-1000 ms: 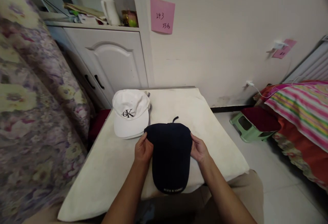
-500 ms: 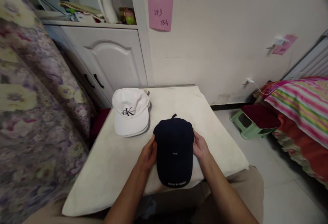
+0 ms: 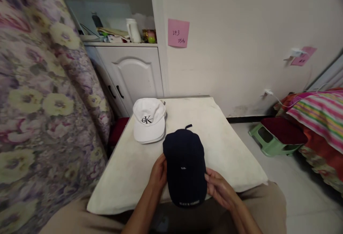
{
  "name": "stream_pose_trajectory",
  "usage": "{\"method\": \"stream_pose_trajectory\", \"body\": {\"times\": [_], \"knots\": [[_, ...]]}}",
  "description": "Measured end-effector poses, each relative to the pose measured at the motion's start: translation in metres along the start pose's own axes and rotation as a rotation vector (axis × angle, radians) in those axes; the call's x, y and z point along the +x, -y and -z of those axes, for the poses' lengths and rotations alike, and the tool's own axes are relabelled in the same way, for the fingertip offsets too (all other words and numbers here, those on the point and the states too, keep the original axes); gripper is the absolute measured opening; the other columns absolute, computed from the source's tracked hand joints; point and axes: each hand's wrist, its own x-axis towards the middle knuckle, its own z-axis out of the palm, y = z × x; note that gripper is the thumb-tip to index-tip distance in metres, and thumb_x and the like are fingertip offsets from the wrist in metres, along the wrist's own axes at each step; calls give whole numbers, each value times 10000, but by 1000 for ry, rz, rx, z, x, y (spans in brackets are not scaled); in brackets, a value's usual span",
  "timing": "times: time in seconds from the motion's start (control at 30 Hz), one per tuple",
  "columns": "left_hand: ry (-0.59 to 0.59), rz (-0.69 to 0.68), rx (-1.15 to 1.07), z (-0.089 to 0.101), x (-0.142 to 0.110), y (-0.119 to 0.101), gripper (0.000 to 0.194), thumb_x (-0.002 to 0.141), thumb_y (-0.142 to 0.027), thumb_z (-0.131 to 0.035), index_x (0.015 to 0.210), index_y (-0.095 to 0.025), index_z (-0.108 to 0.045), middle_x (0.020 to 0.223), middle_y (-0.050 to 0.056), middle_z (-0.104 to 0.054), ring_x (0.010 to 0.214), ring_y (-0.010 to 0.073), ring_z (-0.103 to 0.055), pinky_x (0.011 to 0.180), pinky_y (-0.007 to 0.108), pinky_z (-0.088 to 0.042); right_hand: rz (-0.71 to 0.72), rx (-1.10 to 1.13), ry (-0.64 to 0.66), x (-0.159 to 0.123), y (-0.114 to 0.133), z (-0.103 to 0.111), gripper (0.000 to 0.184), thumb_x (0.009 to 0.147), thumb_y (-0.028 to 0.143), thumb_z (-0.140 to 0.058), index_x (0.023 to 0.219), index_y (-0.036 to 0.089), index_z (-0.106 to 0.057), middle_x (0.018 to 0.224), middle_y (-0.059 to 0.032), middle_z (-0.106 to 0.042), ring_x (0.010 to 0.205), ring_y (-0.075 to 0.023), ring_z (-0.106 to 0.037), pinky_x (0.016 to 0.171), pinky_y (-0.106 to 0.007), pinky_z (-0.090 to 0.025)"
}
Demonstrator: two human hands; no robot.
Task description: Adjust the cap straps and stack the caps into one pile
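A dark navy cap (image 3: pixel 184 166) lies on the small table (image 3: pixel 128 177), brim towards me, with small white lettering on the brim edge. My left hand (image 3: pixel 158 172) is closed on the cap's left side by the brim. On the opposite side my right hand (image 3: pixel 218 187) grips the brim, fingers curled on it. A white cap (image 3: pixel 148 119) with a black CK logo rests behind and to the left, untouched.
A flowered curtain or cover (image 3: pixel 40 112) fills the left. White cabinet (image 3: pixel 134 73) with a cluttered shelf stands behind the table. A green stool (image 3: pixel 270 137) with a dark red cushion and a bed with striped bedding (image 3: pixel 318 112) are at the right.
The cap has settled lower on the table and my hands have slid from the crown's sides down to the brim. The camera view has shifted, showing more of the left curtain.
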Motion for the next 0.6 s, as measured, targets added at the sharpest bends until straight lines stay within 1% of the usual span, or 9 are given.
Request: {"method": "stream_pose_trajectory", "body": {"times": [0.07, 0.13, 0.23, 0.3, 0.37, 0.43, 0.47, 0.53, 0.6], "knots": [[-8, 11, -12, 3, -19, 3, 145, 818, -260, -699, 914, -169, -758, 888, 55, -792, 926, 289, -720, 809, 337, -574, -15, -14, -28, -12, -3, -4, 340, 837, 260, -724, 1176, 263, -693, 1153, -101, -734, 1001, -251, -719, 891, -395, -559], [-5, 35, -31, 7, -41, 11, 198, 821, -305, -714, 974, -187, -757, 1021, 76, -780, 1006, 302, -707, 845, 354, -569, 12, -1, -80, -18, -7, -6, 361, 822, 294, -734, 1180, 287, -693, 1236, -106, -700, 1121, -283, -675, 970, -449, -526], [61, 121, -87, 12, -71, 26, 315, 793, -268, -760, 1106, -244, -731, 1193, 93, -728, 1133, 300, -665, 905, 350, -548, 58, 52, -114, -18, -16, -7, 405, 802, 343, -747, 1201, 304, -687, 1299, -112, -665, 1234, -320, -606, 1051, -518, -467], [68, 127, -93, 12, -82, 31, 354, 783, -249, -772, 1133, -262, -722, 1274, 103, -689, 1199, 309, -629, 953, 366, -528, 77, 85, -108, -15, -22, -6, 411, 812, 353, -738, 1215, 300, -680, 1340, -105, -641, 1278, -316, -573, 1092, -519, -433], [61, 109, -78, 8, -82, 25, 358, 771, -247, -782, 1124, -255, -725, 1290, 113, -681, 1219, 323, -616, 982, 385, -512, 92, 106, -89, -8, -21, -8, 386, 834, 337, -720, 1214, 281, -680, 1356, -95, -634, 1280, -290, -576, 1110, -474, -428], [76, 62, -60, -3, -69, 5, 344, 759, -251, -792, 1097, -222, -734, 1248, 129, -704, 1202, 338, -626, 997, 401, -504, 120, 123, -68, 7, -8, -17, 327, 854, 284, -704, 1180, 261, -695, 1308, -85, -671, 1221, -247, -626, 1086, -390, -465], [100, 44, -45, -11, -58, -10, 330, 754, -248, -797, 1076, -203, -738, 1212, 134, -722, 1179, 342, -640, 994, 407, -506, 148, 137, -58, 19, 4, -24, 300, 852, 235, -702, 1152, 248, -705, 1262, -78, -700, 1176, -221, -655, 1060, -339, -489], [172, -39, -31, -29, -30, -51, 345, 754, -221, -796, 1088, -165, -727, 1165, 135, -741, 1158, 336, -652, 1014, 410, -496, 225, 158, -15, 49, 37, -46, 289, 854, 160, -683, 1137, 213, -702, 1217, -80, -723, 1131, -193, -677, 1033, -290, -506], [232, -151, -19, -48, 3, -100, 336, 749, -177, -785, 1073, -118, -717, 1103, 144, -759, 1125, 333, -670, 1015, 426, -502, 306, 163, 64, 88, 76, -76, 294, 863, 110, -644, 1145, 181, -686, 1182, -86, -738, 1100, -189, -690, 1012, -291, -522]]}}
